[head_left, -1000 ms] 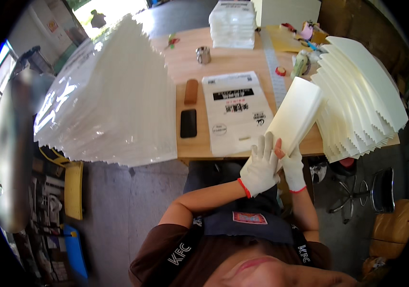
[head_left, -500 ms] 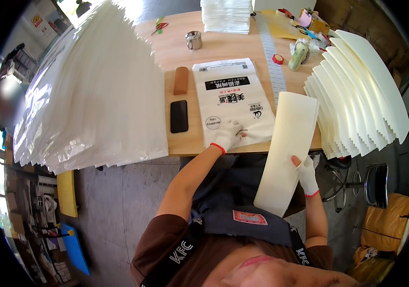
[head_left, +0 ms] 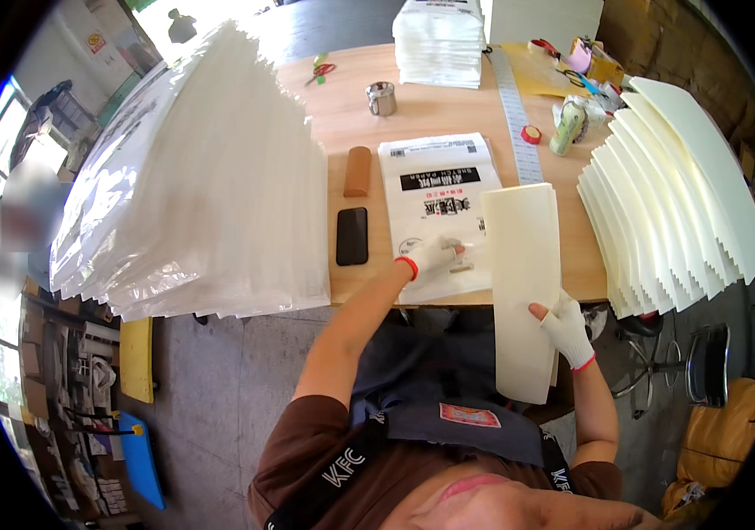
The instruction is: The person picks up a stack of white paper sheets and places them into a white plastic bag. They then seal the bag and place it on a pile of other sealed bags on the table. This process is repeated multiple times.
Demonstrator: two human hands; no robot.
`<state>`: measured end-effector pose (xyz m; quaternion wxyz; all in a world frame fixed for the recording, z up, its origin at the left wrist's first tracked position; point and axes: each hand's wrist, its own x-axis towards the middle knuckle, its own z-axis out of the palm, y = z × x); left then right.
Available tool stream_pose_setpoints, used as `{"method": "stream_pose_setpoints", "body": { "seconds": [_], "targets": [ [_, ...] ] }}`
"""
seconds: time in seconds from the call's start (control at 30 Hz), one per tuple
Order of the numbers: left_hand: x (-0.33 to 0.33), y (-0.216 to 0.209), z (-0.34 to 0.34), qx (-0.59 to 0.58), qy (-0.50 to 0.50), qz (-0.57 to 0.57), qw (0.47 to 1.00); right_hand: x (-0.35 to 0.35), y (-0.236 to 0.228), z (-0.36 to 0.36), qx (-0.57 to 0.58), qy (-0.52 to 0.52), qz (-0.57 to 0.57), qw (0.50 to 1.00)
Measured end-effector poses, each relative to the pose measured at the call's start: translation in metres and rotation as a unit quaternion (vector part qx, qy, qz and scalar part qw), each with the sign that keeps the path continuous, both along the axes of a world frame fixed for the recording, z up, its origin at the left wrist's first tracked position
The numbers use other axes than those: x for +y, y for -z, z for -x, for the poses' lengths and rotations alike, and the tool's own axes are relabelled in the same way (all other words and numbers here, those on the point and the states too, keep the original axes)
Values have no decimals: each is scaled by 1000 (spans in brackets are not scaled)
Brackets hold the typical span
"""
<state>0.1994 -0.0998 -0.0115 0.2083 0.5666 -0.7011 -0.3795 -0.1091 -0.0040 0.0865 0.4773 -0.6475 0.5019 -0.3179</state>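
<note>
A white printed plastic bag (head_left: pixel 439 177) lies flat on the table. My left hand (head_left: pixel 435 254), in a white glove with a red cuff and bare fingertips, is at its near end, with fingers bent in on the plastic beside a small slot. To the right, a long stack of cream paper (head_left: pixel 523 265) stands on a slant, its far end over the bag's right edge and its near end by my apron. My right hand (head_left: pixel 565 331), gloved the same way, grips the stack's right edge, thumb on the face; its other fingers are mostly hidden behind.
A tall pile of clear-and-white plastic bags (head_left: pixel 218 194) fills the table's left. Fanned cream paper stacks (head_left: pixel 660 194) stand at the right. Near the bag lie a black phone (head_left: pixel 352 237) and a brown block (head_left: pixel 357 171). Farther off are a metal cup (head_left: pixel 382 99) and a green bottle (head_left: pixel 569 126).
The paper stack has swung more upright and moved left over the bag's right edge, carried by my right hand. My left hand stays at the bag's near end. The whole view has shifted slightly.
</note>
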Motion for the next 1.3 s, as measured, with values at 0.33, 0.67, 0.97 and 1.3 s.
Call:
{"method": "stream_pose_setpoints", "body": {
  "seconds": [0.33,0.67,0.97,1.3],
  "targets": [
    [-38,-18,-13,193,-34,-94,976,-6,-21,-25,123,-50,156,979],
    [-44,-106,-23,404,-37,-74,911,-16,-28,-11,384,-75,-94,915],
    [22,-117,60,523,-109,-300,790,24,-61,-1,118,-55,31,991],
    [-48,-77,-15,499,-81,-144,851,-15,-21,-25,405,-114,-30,907]
  ]
}}
